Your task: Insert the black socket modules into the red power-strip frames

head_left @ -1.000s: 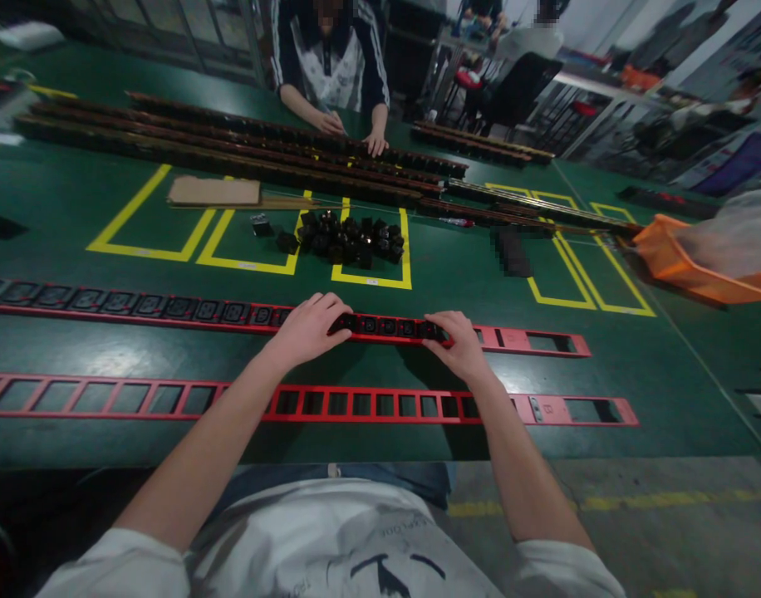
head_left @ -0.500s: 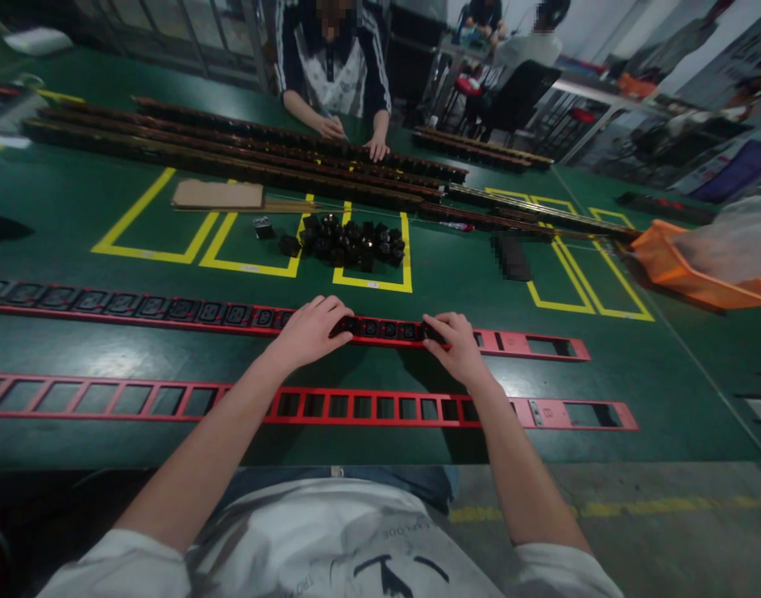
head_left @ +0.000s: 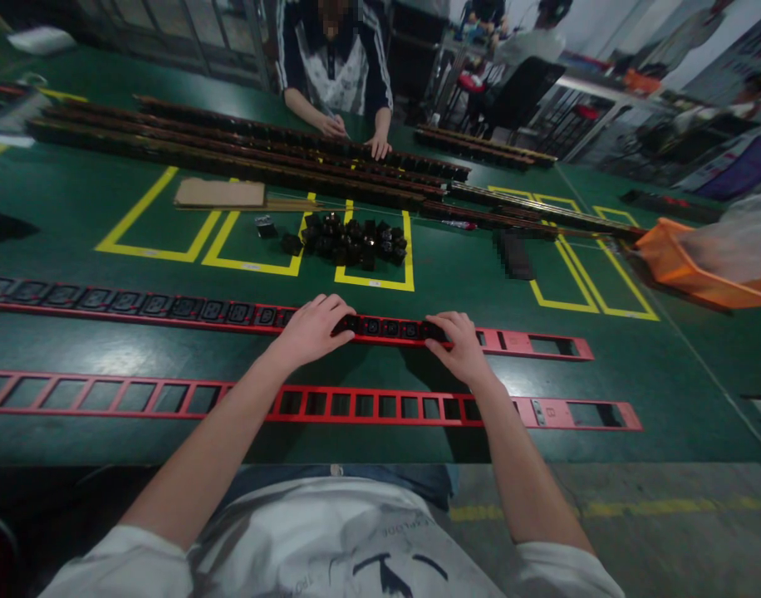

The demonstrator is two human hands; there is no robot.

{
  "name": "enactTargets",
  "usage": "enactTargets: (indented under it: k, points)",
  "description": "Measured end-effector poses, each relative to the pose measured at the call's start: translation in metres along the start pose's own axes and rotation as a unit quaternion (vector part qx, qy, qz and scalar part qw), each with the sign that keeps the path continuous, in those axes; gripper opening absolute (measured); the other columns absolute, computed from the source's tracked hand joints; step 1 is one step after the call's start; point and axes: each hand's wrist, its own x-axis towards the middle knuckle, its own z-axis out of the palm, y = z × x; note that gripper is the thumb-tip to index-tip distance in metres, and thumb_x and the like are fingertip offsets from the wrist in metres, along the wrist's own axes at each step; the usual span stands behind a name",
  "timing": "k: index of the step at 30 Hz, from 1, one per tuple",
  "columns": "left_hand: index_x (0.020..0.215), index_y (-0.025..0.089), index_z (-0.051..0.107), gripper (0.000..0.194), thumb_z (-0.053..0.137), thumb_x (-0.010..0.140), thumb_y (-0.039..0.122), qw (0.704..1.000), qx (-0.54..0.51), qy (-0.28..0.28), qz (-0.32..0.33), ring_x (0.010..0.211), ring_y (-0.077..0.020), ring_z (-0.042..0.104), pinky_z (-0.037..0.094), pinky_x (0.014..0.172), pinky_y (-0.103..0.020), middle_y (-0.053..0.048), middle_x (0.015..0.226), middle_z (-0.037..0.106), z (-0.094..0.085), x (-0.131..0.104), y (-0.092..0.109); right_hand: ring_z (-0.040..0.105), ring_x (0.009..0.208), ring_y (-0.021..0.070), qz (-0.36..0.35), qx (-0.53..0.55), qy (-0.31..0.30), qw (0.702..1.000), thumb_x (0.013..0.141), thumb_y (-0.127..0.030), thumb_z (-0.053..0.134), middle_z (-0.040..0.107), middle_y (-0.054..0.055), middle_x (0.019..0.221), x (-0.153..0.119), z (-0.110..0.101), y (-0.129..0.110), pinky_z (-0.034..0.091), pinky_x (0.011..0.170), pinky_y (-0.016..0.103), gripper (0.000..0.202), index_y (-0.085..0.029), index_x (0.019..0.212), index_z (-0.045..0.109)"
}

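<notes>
Black socket [head_left: 434,331] partly hidden by right hand [head_left: 460,345]

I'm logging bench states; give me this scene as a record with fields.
Left hand: on a long, red, slotted strip fitted with square black sockets
Right hand: on that strip, nearer its right end
Nearer the body: second long red strip with open rectangular slots
Beyond: loose pile of small black blocks
Far right: orange plastic bin
Surface: green tabletop
</notes>
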Motion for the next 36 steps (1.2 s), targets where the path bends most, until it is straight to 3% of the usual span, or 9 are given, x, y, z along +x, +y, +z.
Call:
enactTargets:
  k: [15,28,36]
  points:
    - [0.123,0.022,0.061,0.033,0.058,0.096,0.041,1.0,-0.007,-0.001,0.0,0.113,-0.0266,0.055,0.048,0.094,-0.041,-0.007,0.123,0.061,0.0,0.0,-0.001,0.059,0.108,0.0309,-0.014,0.015,0.025,0.999,0.09,-0.031,0.064,0.07,0.01,0.114,0.0,-0.003,0.0,0.047,0.093,0.051,0.03,-0.024,0.119,0.067]
    - [0.123,0.023,0.061,0.032,0.059,0.095,0.04,1.0,-0.008,0.004,0.005,0.112,-0.0264,0.055,0.048,0.096,-0.042,-0.006,0.123,0.061,0.0,0.0,-0.001,0.059,0.111,0.0318,0.015,-0.027,-0.009,0.999,0.09,-0.031,0.061,0.069,0.008,0.117,0.0,-0.005,-0.002,0.039,0.09,0.049,0.025,-0.026,0.114,0.064]
    - [0.131,0.022,0.057,0.055,0.071,0.086,0.05,0.997,0.078,-0.007,-0.007,0.117,-0.0318,0.053,0.044,0.098,-0.047,-0.01,0.127,0.06,-0.001,-0.001,0.01,0.061,0.112,0.0345,0.008,-0.052,-0.027,0.998,0.092,-0.038,0.06,0.07,0.011,0.122,0.0,0.001,0.008,0.04,0.092,0.053,0.036,-0.027,0.126,0.064]
